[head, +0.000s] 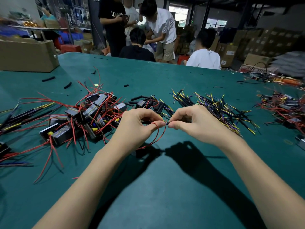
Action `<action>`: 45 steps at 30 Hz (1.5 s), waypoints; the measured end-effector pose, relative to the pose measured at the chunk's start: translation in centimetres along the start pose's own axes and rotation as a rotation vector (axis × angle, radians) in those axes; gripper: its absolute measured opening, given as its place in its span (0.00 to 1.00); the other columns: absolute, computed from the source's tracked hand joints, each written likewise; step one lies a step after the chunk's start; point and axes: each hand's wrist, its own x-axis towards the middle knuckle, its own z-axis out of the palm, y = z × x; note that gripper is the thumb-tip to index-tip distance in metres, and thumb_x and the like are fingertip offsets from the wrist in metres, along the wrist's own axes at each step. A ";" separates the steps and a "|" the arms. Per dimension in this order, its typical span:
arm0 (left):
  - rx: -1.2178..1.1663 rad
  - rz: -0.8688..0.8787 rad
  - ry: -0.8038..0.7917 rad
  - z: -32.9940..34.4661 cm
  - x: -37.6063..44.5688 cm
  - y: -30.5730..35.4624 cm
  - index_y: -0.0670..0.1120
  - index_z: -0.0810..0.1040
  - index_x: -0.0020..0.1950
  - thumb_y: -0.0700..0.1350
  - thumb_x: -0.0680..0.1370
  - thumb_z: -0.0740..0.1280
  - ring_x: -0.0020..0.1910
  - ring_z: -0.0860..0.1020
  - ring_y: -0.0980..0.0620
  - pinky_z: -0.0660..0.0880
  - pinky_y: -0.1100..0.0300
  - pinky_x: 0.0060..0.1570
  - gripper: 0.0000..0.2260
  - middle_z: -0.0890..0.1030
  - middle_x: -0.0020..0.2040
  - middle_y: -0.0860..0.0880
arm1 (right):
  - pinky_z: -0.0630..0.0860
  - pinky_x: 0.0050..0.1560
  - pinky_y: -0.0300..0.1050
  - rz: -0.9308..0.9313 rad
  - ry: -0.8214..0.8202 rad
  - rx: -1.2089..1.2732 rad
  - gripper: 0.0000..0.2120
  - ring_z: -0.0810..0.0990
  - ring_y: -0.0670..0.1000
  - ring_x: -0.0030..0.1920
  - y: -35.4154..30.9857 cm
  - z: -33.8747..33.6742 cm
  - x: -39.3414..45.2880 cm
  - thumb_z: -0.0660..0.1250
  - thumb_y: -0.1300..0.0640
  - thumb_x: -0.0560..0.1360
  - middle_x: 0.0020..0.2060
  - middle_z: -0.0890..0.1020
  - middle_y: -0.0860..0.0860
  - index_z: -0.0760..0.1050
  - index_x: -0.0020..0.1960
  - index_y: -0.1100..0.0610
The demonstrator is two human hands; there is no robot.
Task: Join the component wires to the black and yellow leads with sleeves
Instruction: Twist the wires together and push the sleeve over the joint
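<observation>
My left hand [137, 124] pinches a thin red component wire [157, 134] that loops down below the fingers toward the green table. My right hand [193, 121] pinches a black and yellow lead [166, 121] at its tip. The two fingertip pairs meet above the table, where the wire end and the lead end touch. The component at the other end of the red wire is hidden under my left hand. A pile of black components with red wires [85, 116] lies to the left. A heap of black and yellow leads [219, 108] lies behind my right hand.
Loose black sleeves [137, 97] lie scattered on the green table [165, 187]. A cardboard box [26, 53] stands at the back left. More wired components [287, 106] sit at the right edge. Several people stand and sit beyond the table's far edge.
</observation>
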 end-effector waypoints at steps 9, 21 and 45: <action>0.421 0.048 -0.145 -3.5 0.5 -1.0 0.47 0.81 0.43 0.44 0.68 0.77 0.39 0.72 0.54 0.65 0.61 0.41 0.07 0.73 0.37 0.55 | 0.74 0.38 0.43 0.079 0.044 -0.005 0.06 0.77 0.52 0.32 0.7 0.0 0.1 0.71 0.56 0.73 0.30 0.82 0.52 0.82 0.39 0.57; 0.301 0.123 -0.037 -1.9 0.1 -1.1 0.48 0.82 0.44 0.44 0.72 0.75 0.40 0.78 0.51 0.75 0.51 0.44 0.04 0.81 0.38 0.51 | 0.70 0.34 0.43 0.047 0.060 -0.007 0.07 0.72 0.45 0.30 -0.1 0.2 0.0 0.72 0.55 0.72 0.31 0.81 0.53 0.80 0.36 0.54; 0.177 -0.037 -0.029 -1.4 0.0 -0.9 0.50 0.78 0.60 0.48 0.72 0.73 0.51 0.78 0.54 0.71 0.62 0.57 0.16 0.81 0.49 0.50 | 0.71 0.43 0.40 0.016 0.133 -0.110 0.02 0.77 0.51 0.36 -0.4 0.1 -0.1 0.72 0.58 0.72 0.33 0.81 0.50 0.81 0.41 0.54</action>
